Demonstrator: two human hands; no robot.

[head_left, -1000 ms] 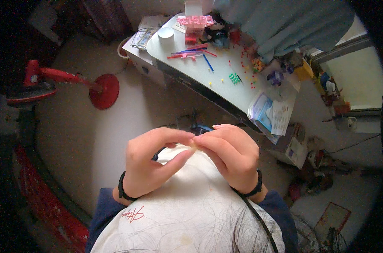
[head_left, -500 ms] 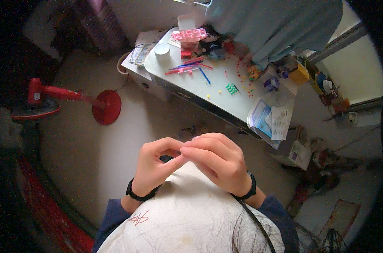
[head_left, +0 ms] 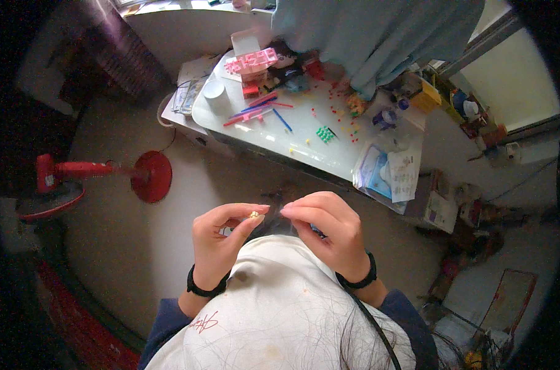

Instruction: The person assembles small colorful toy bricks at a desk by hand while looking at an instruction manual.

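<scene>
My left hand [head_left: 221,233] pinches a small pale-yellow knobbly piece [head_left: 254,215] between thumb and fingertips. Just to its right, my right hand [head_left: 326,228] has its thumb and fingertips pressed together, a small gap away from that piece. Whatever the right fingertips may hold is too small to make out. Both hands are raised in front of my white shirt [head_left: 273,296], between me and the table [head_left: 236,126]. Each wrist wears a black band.
On the table lie blue and pink sticks [head_left: 255,112], a green beaded piece [head_left: 325,134], scattered small red and yellow bits, a white cup [head_left: 214,90], a pink box [head_left: 253,61] and papers [head_left: 403,176]. A red fan [head_left: 150,176] stands on the floor at left.
My hands have moved apart from where their fingertips met, and the pale-yellow piece now shows in the left. The view has shifted, so the table sits lower and further left.
</scene>
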